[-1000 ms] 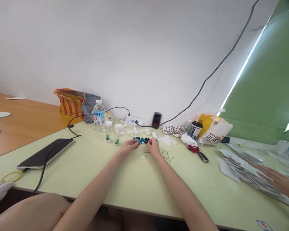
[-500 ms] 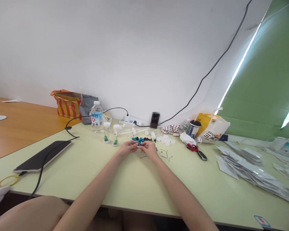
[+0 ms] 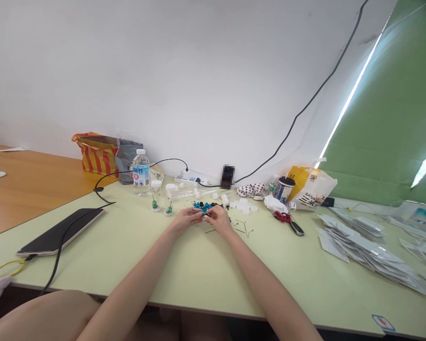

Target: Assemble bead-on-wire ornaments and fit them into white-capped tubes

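Observation:
My left hand (image 3: 187, 219) and my right hand (image 3: 218, 218) meet over the pale green table (image 3: 199, 274), fingertips almost touching. The left fingers pinch a small blue piece (image 3: 203, 214). A small dark piece shows at the right fingertips, too small to name. Right behind the hands lies a pile of blue pieces (image 3: 201, 205) and black ones. White caps (image 3: 243, 205) are scattered beyond the right hand, and thin metal rods (image 3: 247, 229) lie beside it. Left of the hands stand two clear tubes with green pieces (image 3: 154, 204) in them.
A water bottle (image 3: 141, 173) stands at the back left, near a striped bag (image 3: 96, 154). A black tablet-like device (image 3: 60, 230) lies at the left. Red-handled scissors (image 3: 282, 217), a cup (image 3: 285, 189) and stacked white packets (image 3: 362, 251) are at the right.
The view has shifted slightly. A small dark piece now shows between the fingertips; both hands stay close together in nearly the same place.

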Available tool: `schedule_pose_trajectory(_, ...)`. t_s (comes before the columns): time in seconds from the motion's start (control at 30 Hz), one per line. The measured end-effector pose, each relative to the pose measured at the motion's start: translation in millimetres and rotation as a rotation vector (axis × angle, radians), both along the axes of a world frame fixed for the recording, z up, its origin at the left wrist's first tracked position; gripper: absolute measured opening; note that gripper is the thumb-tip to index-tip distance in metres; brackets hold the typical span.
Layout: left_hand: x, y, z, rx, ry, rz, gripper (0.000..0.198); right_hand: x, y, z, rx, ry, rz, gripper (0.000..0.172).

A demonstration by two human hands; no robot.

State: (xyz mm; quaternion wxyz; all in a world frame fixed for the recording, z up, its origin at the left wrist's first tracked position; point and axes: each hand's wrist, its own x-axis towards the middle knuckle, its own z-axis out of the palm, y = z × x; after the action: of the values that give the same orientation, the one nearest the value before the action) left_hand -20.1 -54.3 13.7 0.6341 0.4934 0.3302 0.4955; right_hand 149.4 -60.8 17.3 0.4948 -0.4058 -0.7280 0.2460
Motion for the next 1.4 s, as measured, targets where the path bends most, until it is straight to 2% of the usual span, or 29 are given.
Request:
schedule_pose_trajectory(0.13,-1.6,-0.4,1.7,0.003,-0.032,0.005,0.028,0.1,0.3,0.3,-0.091,0.164,0.064,0.025)
schedule_pose_trajectory(0.27,-1.9,-1.7,4.3,-0.004,-0.035,-0.006,0.028,-0.4,1.7,-2.2,-0.227,0.32,0.146,0.037)
schedule_pose_trajectory(0.5,0.5,-4.6,6.0,0.023,-0.029,0.032,0.027,-6.7,1.2,-4.6,-0.369,0.439,0.058,0.044)
schedule_pose_trajectory(0.6,0.2,-4.1,5.7,0.03,-0.057,0.057,0.027,-7.7,0.3,-3.9,-0.395,0.452,0.078,0.048)
schedule_pose_trajectory(0.73,0.6,-3.1,4.7,0.005,-0.048,0.027,0.028,-4.3,0.1,-3.5,-0.482,0.365,0.032,0.044)
schedule_pose_trajectory(0.83,2.1,-3.3,4.7,-0.015,-0.044,0.025,0.029,-1.3,0.8,-2.4,-0.55,0.294,-0.033,0.052)
schedule_pose_trajectory(0.9,2.5,-3.6,5.2,-0.015,-0.046,0.033,0.029,-0.1,1.4,-0.7,-0.503,0.33,-0.122,0.048)
schedule_pose_trajectory(0.97,2.3,-4.0,6.0,-0.008,-0.047,0.037,0.029,0.7,1.7,0.6,-0.379,0.409,-0.156,0.038)
schedule_pose_trajectory(1.07,1.5,-4.4,6.8,-0.004,-0.033,0.042,0.029,1.1,1.3,0.1,-0.242,0.451,-0.029,0.049)
schedule_pose_trajectory(1.13,1.4,-4.4,6.8,-0.004,-0.022,0.042,0.029,0.4,0.9,-1.4,-0.256,0.431,0.031,0.05)
schedule_pose_trajectory(1.23,1.7,-3.9,6.1,0.013,-0.016,0.033,0.03,-1.4,0.6,-2.4,-0.36,0.424,0.02,0.042)
schedule_pose_trajectory(1.4,0.8,-1.0,2.9,0.027,-0.024,0.034,0.03,-0.6,-0.9,-0.7,-0.469,0.361,0.046,0.047)
